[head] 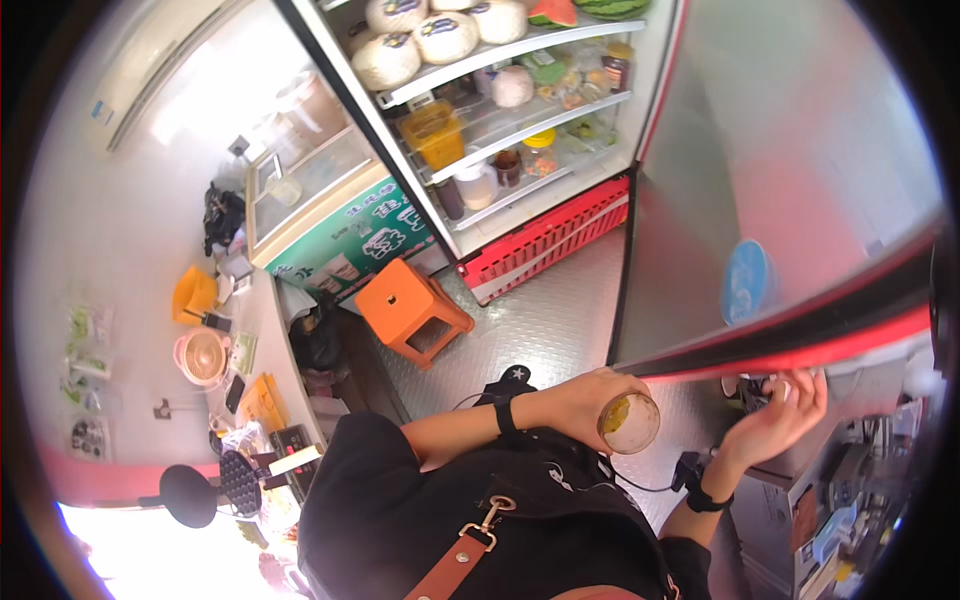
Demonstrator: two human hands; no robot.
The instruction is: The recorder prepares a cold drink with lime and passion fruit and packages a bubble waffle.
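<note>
In my left hand [577, 409] is a clear round glass jar [630, 422], its open mouth tilted up towards me. Some yellow food clings to the inside of the jar. My right hand [787, 416] is raised at the red outer edge of the open refrigerator door [720, 356], fingers bent. Whether those fingers grip the door or only rest near it is unclear. Ahead stands the glass-door refrigerator [540, 214]. Its shelves bear white trimmed coconuts [446, 36], cut watermelon [553, 13], a yellow tub [435, 135] and a yellow-lidded jar [538, 154].
An orange plastic stool [412, 307] stands on the metal floor [525, 300] before the refrigerator. Along the left runs a counter [262, 330] with a small pink fan [202, 356] and a round waffle iron [240, 480]. A cardboard box [765, 517] sits at the right.
</note>
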